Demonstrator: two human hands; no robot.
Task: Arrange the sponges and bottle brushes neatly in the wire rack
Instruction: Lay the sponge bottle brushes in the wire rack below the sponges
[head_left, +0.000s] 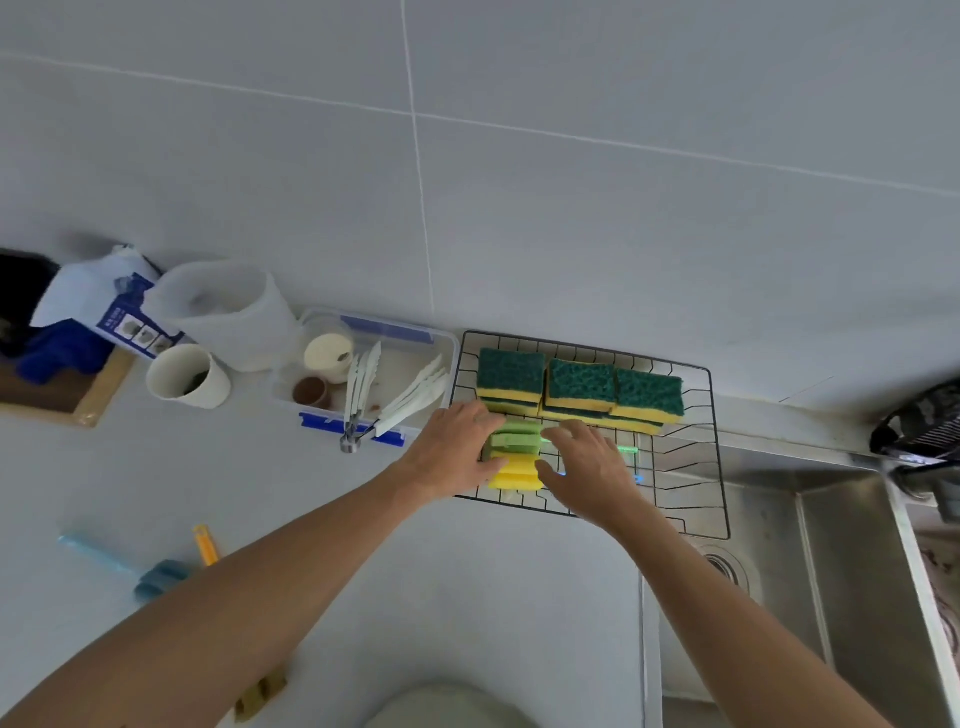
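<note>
A black wire rack (693, 467) stands on the counter beside the sink. Along its back row lie three stacks of green-and-yellow sponges (581, 391). In the front left of the rack lie bottle brushes with a green foam head (514, 440) and a yellow foam head (511, 477). Their thin green handle (626, 450) and blue handle tip show past my right hand. My left hand (457, 449) presses against the left side of these foam heads. My right hand (589, 467) lies over the brush handles, fingers spread. A blue bottle brush (140, 571) and an orange handle (205, 544) lie on the counter at left.
A clear plastic box (441, 340) with white utensils and small cups sits left of the rack. A white cup (187, 376), a translucent jug (234, 312) and a blue-white bag stand further left. A steel sink (810, 545) is at right, with a dark object (919, 426) beyond it.
</note>
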